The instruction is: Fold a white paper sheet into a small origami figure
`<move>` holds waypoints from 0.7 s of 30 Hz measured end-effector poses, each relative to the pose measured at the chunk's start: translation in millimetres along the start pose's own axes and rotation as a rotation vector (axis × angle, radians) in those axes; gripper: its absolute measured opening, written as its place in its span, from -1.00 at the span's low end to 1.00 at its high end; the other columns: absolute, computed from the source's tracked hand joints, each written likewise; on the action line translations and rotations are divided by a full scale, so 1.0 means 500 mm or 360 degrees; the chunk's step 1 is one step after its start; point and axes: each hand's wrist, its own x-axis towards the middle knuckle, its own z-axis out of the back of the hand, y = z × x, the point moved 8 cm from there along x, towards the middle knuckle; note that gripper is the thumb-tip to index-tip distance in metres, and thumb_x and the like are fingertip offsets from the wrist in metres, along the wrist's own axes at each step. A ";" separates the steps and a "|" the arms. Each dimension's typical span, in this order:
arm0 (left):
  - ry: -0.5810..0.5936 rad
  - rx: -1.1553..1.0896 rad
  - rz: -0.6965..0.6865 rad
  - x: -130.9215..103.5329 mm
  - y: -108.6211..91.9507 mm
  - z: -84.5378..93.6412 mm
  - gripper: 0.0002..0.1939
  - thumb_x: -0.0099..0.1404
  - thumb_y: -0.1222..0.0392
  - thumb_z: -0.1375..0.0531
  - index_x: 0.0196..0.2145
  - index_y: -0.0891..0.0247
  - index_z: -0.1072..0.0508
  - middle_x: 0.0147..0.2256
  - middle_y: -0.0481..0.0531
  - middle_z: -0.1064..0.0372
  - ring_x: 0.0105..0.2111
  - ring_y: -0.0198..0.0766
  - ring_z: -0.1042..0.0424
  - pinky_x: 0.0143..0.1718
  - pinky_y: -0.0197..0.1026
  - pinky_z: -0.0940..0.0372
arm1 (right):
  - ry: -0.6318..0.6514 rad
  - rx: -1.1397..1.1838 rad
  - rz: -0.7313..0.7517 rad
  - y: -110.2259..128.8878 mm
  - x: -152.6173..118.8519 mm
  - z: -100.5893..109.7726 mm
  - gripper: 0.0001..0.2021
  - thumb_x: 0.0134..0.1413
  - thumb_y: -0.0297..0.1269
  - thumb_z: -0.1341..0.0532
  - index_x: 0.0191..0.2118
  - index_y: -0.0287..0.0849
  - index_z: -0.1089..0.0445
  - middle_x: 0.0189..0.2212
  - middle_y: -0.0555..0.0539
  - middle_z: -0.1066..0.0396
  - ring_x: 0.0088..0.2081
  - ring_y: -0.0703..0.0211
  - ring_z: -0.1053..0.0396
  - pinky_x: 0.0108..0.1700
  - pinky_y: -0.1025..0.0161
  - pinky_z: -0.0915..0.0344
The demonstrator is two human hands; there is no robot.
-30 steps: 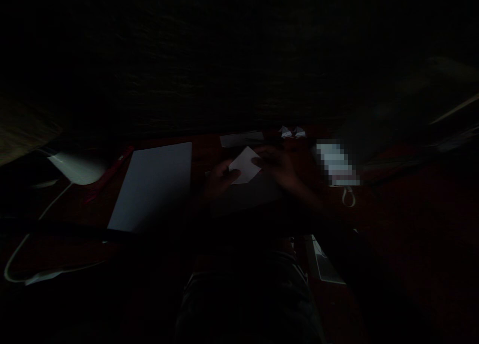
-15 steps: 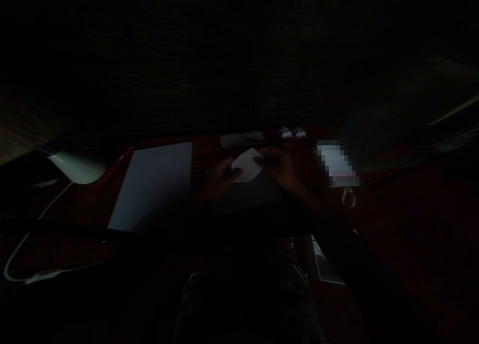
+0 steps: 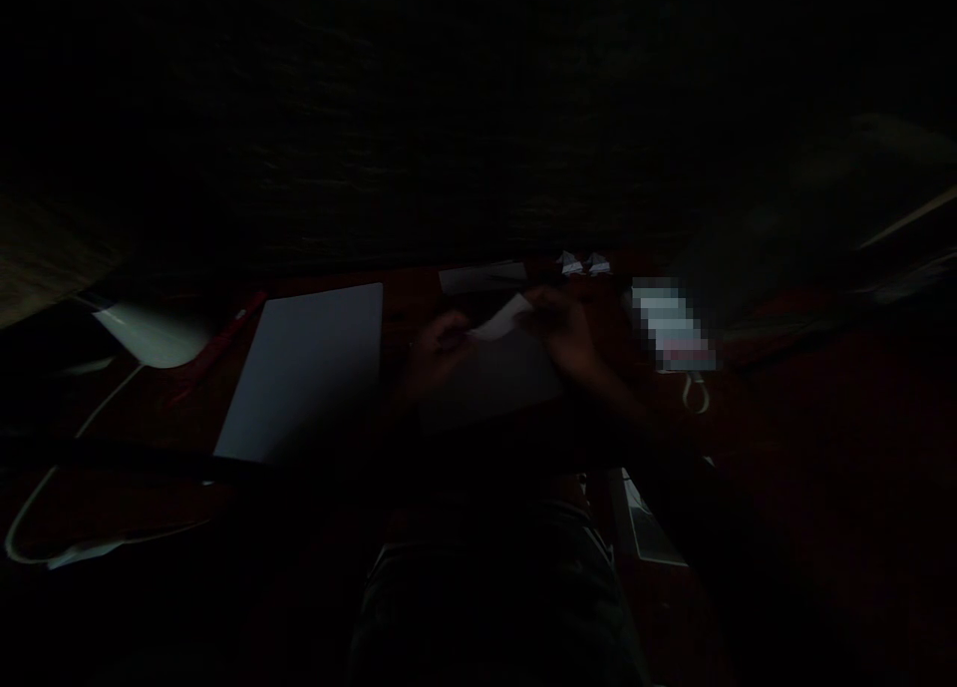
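The scene is very dark. Between my two hands is a small piece of folded white paper (image 3: 498, 322), tilted so that it shows as a narrow strip. My left hand (image 3: 441, 346) pinches its left end, and my right hand (image 3: 562, 330) grips the upper right end with the thumb in front. Below the hands lies a dim grey sheet (image 3: 489, 388) on the dark reddish table (image 3: 404, 313). Two small folded paper pieces (image 3: 583, 263) stand at the table's far edge, just beyond my right hand.
To the left lies a large pale sheet (image 3: 310, 368). Beside it are a long red object (image 3: 224, 333) and a white cone-shaped thing (image 3: 154, 338) with a cord (image 3: 97, 413). A flat pale strip (image 3: 482, 277) lies at the back. On the right is a blurred-out object (image 3: 673, 325) with a loop (image 3: 696, 395).
The folded paper has turned in my hands, from a broad pointed face seen flat to a narrow slanting strip. Both hands stay in nearly the same place.
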 end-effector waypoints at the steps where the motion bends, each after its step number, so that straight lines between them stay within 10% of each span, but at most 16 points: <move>1: -0.0020 0.0071 -0.0085 0.002 -0.008 0.003 -0.93 0.24 0.31 -0.29 -0.30 0.20 -0.49 -0.27 -0.02 -0.47 -0.18 -0.18 -0.50 -0.06 -0.13 -0.40 | 0.0039 -0.0005 0.0043 0.009 -0.001 -0.003 -0.89 0.09 -0.20 -0.39 -0.35 -0.06 -0.49 -0.33 -0.03 -0.56 -0.21 0.04 -0.54 -0.09 0.05 -0.51; 13: -0.0410 0.0314 -0.0639 -0.006 -0.063 0.052 -0.76 0.19 0.53 -0.23 -0.36 0.19 -0.55 -0.14 0.01 -0.42 -0.07 -0.18 -0.48 -0.04 -0.11 -0.37 | 0.0193 -0.0012 0.0133 0.022 -0.002 -0.024 -0.89 0.00 -0.34 -0.36 -0.31 -0.03 -0.49 -0.12 -0.06 -0.61 0.03 -0.04 -0.56 0.15 -0.02 -0.46; 21: -0.0218 0.0136 -0.0220 0.002 -0.031 0.027 -0.83 0.32 0.16 -0.35 -0.36 0.19 -0.43 -0.35 -0.05 -0.46 -0.29 -0.23 -0.48 -0.19 -0.19 -0.39 | 0.0070 0.0025 -0.0053 0.001 -0.003 -0.017 -0.56 0.08 0.14 -0.46 -0.10 -0.05 -0.46 -0.11 -0.14 -0.61 -0.02 -0.09 -0.57 0.01 -0.01 -0.54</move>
